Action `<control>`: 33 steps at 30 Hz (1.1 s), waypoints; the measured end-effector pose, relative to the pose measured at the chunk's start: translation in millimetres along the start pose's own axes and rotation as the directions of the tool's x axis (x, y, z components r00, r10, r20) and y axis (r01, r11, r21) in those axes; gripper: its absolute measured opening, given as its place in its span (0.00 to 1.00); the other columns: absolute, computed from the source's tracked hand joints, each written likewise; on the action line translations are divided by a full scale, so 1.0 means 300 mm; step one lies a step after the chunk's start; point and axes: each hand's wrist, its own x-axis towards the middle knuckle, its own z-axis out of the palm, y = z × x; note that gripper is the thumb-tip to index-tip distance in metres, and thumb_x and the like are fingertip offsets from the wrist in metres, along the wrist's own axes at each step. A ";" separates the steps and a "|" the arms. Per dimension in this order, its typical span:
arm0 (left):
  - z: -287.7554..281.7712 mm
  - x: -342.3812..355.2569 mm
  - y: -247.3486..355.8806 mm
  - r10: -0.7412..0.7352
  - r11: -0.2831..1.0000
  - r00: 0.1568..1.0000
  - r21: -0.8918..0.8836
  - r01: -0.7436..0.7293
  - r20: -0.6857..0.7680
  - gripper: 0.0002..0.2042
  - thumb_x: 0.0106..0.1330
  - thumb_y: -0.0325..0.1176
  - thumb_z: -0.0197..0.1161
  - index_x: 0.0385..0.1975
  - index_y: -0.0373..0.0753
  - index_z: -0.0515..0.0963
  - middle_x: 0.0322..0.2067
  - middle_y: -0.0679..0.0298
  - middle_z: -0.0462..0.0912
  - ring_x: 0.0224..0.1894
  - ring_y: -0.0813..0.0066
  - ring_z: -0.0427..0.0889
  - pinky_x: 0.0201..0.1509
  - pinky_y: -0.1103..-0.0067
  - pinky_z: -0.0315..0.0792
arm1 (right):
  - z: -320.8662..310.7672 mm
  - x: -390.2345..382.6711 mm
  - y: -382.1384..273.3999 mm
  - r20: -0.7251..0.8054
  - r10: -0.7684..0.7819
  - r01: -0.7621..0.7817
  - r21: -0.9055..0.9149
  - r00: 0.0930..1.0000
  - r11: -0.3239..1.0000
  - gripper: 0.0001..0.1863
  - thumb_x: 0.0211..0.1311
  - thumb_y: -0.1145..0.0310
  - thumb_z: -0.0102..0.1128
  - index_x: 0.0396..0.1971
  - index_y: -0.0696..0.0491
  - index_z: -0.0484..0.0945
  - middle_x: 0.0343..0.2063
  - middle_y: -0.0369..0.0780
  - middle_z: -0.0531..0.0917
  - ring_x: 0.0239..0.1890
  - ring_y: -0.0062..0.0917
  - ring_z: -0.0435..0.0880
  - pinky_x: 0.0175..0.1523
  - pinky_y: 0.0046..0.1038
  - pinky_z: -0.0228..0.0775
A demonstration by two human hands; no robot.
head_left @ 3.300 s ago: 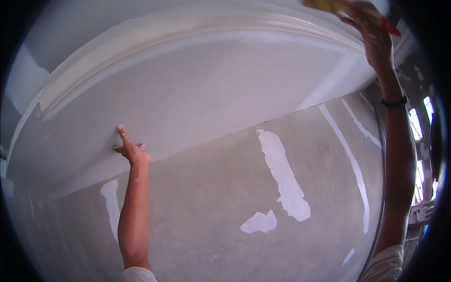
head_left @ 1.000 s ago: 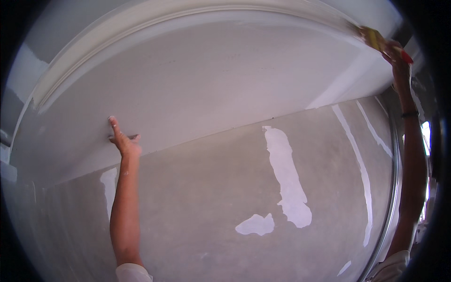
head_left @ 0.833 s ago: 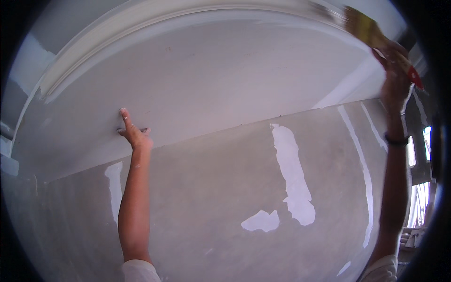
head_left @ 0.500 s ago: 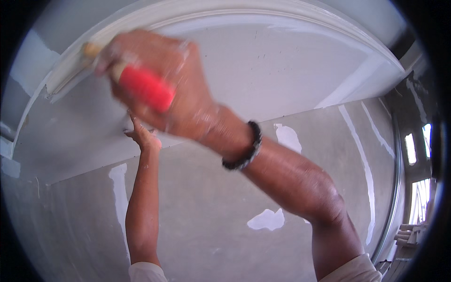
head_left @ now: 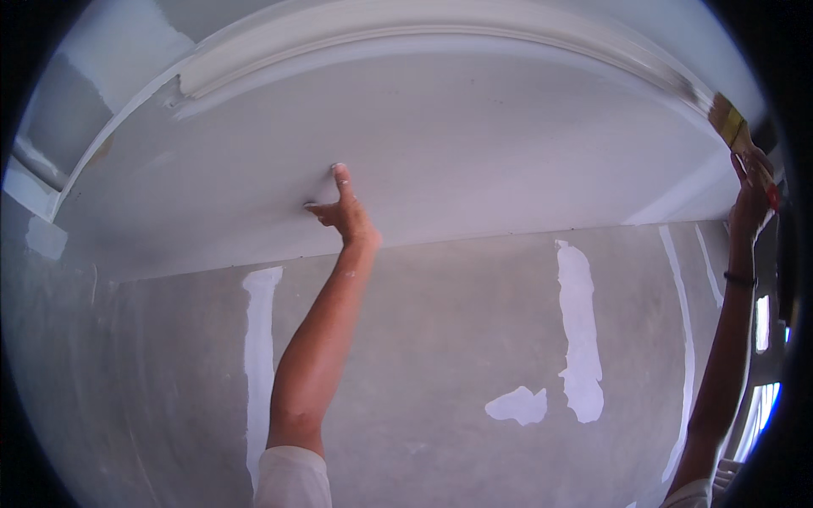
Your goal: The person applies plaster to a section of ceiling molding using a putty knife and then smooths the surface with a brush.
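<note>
My right hand (head_left: 749,196), at the far right, is closed round the handle of a flat paintbrush (head_left: 730,121). The brush points up, and its bristles meet the right end of the pale curved moulding (head_left: 440,32). Part of the red handle shows beside my fingers. My left hand (head_left: 347,212) is raised to the smooth grey panel (head_left: 474,144), fingertips against it and fingers spread, with nothing held. Whitish smears mark its fingertips.
Below the panel is a grey wall (head_left: 423,339) with white filler patches (head_left: 579,330). Another moulding piece (head_left: 38,190) runs along the left edge. Bright window openings (head_left: 758,415) stand at the lower right.
My right hand has swung with the brush from the upper left, close to the camera, to the far right end of the moulding. My left hand appears farther right and higher on the panel.
</note>
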 end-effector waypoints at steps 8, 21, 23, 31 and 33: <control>-0.030 -0.022 0.014 -0.009 0.999 1.000 0.052 0.011 -0.027 0.62 0.54 0.65 0.64 0.69 0.34 0.25 0.70 0.47 0.31 0.73 0.52 0.41 0.72 0.61 0.51 | 0.686 -0.308 -1.072 0.060 -0.354 0.303 0.397 0.933 0.866 0.14 0.57 0.74 0.61 0.44 0.49 0.76 0.43 0.41 0.81 0.44 0.31 0.82 0.42 0.30 0.79; -0.037 -0.036 0.045 -0.065 0.998 0.998 0.017 0.065 0.017 0.65 0.49 0.66 0.67 0.70 0.42 0.23 0.71 0.53 0.33 0.72 0.52 0.47 0.72 0.56 0.54 | 0.847 -0.192 -0.889 0.109 -0.328 0.211 0.571 0.938 0.793 0.07 0.59 0.78 0.58 0.38 0.54 0.77 0.40 0.40 0.78 0.43 0.28 0.79 0.45 0.30 0.77; -0.050 -0.044 0.047 -0.044 0.999 0.999 0.022 0.043 0.027 0.65 0.51 0.66 0.65 0.69 0.38 0.20 0.69 0.47 0.33 0.71 0.50 0.46 0.71 0.54 0.53 | 0.652 -0.182 -0.628 0.162 -0.246 0.163 0.406 0.955 0.899 0.07 0.62 0.76 0.56 0.40 0.54 0.78 0.41 0.40 0.77 0.48 0.27 0.77 0.49 0.31 0.78; -0.027 -0.053 0.035 -0.051 0.999 0.999 0.008 0.051 0.020 0.64 0.51 0.67 0.65 0.69 0.41 0.21 0.69 0.49 0.32 0.72 0.52 0.45 0.71 0.54 0.52 | 0.108 0.134 -0.314 0.241 -0.295 0.319 -0.068 0.925 0.945 0.22 0.72 0.53 0.46 0.54 0.53 0.75 0.56 0.43 0.74 0.59 0.34 0.76 0.61 0.40 0.73; -0.023 -0.062 0.034 -0.055 0.998 0.998 0.007 0.054 0.035 0.64 0.51 0.67 0.65 0.69 0.41 0.20 0.69 0.50 0.32 0.72 0.52 0.44 0.71 0.54 0.52 | 0.167 0.201 -0.381 0.271 -0.357 0.376 -0.019 0.894 0.926 0.22 0.72 0.53 0.46 0.54 0.53 0.75 0.55 0.43 0.75 0.57 0.35 0.76 0.60 0.40 0.73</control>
